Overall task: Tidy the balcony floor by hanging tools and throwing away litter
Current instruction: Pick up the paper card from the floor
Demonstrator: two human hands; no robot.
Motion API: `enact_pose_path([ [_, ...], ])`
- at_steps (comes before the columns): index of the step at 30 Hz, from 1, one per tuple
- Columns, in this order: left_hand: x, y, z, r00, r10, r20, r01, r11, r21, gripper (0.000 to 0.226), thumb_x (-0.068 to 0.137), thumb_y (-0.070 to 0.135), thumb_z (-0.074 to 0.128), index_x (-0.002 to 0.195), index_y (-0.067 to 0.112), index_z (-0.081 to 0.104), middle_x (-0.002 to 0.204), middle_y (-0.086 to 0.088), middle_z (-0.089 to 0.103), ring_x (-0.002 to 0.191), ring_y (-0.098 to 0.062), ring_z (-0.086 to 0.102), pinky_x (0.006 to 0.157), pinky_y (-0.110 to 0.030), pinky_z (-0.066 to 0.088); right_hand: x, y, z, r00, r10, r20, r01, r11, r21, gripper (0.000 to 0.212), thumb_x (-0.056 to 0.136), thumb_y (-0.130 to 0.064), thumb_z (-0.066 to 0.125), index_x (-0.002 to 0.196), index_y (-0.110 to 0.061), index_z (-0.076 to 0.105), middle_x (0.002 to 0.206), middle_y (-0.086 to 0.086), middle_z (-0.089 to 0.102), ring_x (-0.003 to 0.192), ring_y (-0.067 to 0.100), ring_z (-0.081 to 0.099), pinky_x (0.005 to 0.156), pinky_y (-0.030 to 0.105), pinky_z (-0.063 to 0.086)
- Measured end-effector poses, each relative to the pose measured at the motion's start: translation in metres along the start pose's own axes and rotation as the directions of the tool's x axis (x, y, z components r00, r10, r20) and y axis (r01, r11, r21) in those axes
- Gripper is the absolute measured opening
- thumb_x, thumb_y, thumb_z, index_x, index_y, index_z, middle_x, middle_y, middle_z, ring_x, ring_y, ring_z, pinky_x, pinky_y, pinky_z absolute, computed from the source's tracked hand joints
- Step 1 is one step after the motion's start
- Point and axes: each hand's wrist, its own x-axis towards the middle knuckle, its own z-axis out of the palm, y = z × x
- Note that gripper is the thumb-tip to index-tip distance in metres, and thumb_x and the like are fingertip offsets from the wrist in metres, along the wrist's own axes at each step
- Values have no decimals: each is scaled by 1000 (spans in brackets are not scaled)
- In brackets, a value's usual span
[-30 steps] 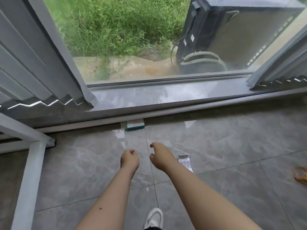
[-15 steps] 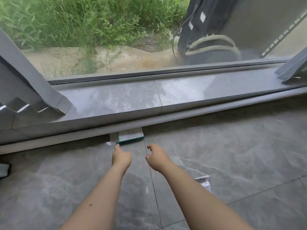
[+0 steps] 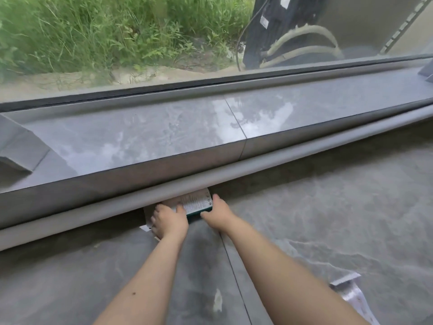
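While box (image 3: 198, 202) lies under ledge (image 3: 164, 195) | left hand (image 3: 169, 221) flat atop | right hand (image 3: 219, 213) grip curled on edge

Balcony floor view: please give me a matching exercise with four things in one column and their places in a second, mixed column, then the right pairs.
Things:
1. flat box
2. left hand
3. right hand
4. white wrapper

Places:
A. on the floor tile, lower right, touched by nothing
B. on the box's left part
C. against the sill, between both hands
D. at the box's right end

Pairs: 1-C, 2-B, 3-D, 4-A
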Motion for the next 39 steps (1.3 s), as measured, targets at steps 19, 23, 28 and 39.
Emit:
enact_pose_path([
  [19, -148, 74, 82, 917, 208, 341, -202, 978, -52, 39, 100, 24, 30, 125, 1, 50, 129, -23, 56, 119, -39, 52, 103, -41, 38, -110, 159, -94, 846, 360, -394, -262, 923, 282, 42, 86, -12, 49, 128, -9, 50, 131, 12, 55, 122, 31, 51, 100, 38, 44],
  [23, -183, 80, 109, 857, 309, 412, -330, 944, -22, 39, 100, 27, 31, 121, 2, 53, 126, -23, 58, 117, -39, 53, 103, -42, 38, -138, 206, -94, 745, 473, -471, -401, 881, 250, 53, 86, -11, 49, 138, -12, 38, 142, 8, 42, 133, 27, 39, 107, 36, 34],
  [28, -209, 73, 134, 822, 350, 449, -400, 916, 17, 37, 100, 27, 31, 121, 5, 52, 127, -21, 59, 120, -37, 52, 106, -43, 30, -161, 246, -85, 645, 471, -602, -443, 872, 207, 61, 80, 0, 51, 137, -19, 38, 141, 6, 38, 132, 24, 36, 107, 31, 31],
  [39, -211, 54, 157, 816, 400, 417, -457, 889, 42, 37, 99, 27, 32, 123, 7, 50, 123, -19, 61, 117, -36, 53, 105, -44, 32, -149, 281, -77, 792, 173, -586, -341, 921, -189, 29, 71, -14, 66, 100, -14, 62, 123, 0, 52, 117, 23, 44, 98, 27, 28],
])
